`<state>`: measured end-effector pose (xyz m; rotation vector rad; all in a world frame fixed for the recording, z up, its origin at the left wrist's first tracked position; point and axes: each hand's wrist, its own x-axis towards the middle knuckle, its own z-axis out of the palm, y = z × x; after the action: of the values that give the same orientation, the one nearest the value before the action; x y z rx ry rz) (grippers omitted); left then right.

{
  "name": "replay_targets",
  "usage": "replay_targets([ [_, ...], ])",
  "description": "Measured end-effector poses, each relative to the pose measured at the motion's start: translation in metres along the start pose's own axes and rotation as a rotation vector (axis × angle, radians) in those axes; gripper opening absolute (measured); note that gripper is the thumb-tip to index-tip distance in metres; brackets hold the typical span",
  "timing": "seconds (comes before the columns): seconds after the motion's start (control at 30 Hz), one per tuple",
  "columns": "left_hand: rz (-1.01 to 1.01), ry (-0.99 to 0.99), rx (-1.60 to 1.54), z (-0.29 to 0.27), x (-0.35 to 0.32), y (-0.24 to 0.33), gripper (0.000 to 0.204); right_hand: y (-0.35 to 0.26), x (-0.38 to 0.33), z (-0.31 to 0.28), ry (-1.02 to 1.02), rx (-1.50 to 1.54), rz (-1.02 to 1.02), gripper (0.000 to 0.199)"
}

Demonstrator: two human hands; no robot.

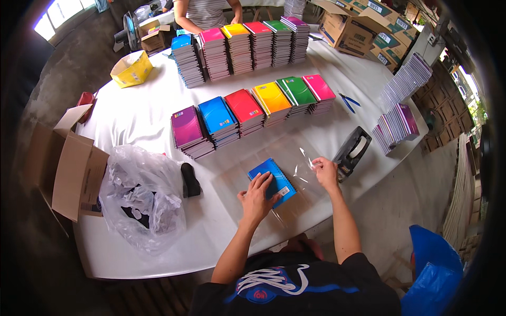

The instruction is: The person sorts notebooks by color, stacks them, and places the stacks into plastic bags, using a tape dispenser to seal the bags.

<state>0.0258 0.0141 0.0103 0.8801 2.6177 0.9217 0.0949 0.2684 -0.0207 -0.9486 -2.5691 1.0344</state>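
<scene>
A blue spiral notebook with a small white label lies on a clear plastic sheet spread over the table. My left hand rests on the notebook's cover, fingers spread. At the sheet's right side, my right hand pinches the film's edge, which is slightly raised and shiny. Just beyond that hand stands a black tape dispenser with a roll in it. A row of notebook stacks, including a red stack and a yellow stack, stands behind the sheet.
Taller notebook stacks stand farther back, near another person. Blue-handled pliers lie to the right, near more stacked notebooks. A plastic bag of scraps, a dark object and a cardboard box are at left.
</scene>
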Motion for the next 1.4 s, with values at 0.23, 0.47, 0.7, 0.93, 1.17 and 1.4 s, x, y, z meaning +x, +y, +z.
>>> replay_targets([
  [0.23, -0.008, 0.018, 0.012, 0.001, -0.001, -0.004, 0.063, -0.011, -0.006, 0.011, 0.051, -0.359, -0.076, 0.01],
  [0.47, -0.022, 0.003, 0.027, 0.002, -0.002, -0.004, 0.065, -0.039, -0.02, 0.003, 0.169, -0.132, -0.41, 0.007],
  [0.7, -0.04, -0.087, 0.084, -0.012, 0.001, 0.024, 0.071, -0.102, -0.053, 0.03, -0.264, 0.056, -0.252, 0.006],
  [0.93, 0.009, 0.021, 0.001, 0.012, 0.012, 0.009, 0.073, -0.097, -0.063, 0.034, -0.366, 0.281, -0.301, 0.019],
  [1.17, 0.147, 0.092, -0.19, 0.011, 0.007, 0.001, 0.068, -0.104, -0.005, -0.019, -0.525, 0.392, -0.402, 0.046],
  [1.4, -0.007, -0.082, -0.23, 0.009, 0.006, -0.004, 0.065, -0.129, 0.022, 0.018, -0.87, -0.11, -1.104, 0.071],
])
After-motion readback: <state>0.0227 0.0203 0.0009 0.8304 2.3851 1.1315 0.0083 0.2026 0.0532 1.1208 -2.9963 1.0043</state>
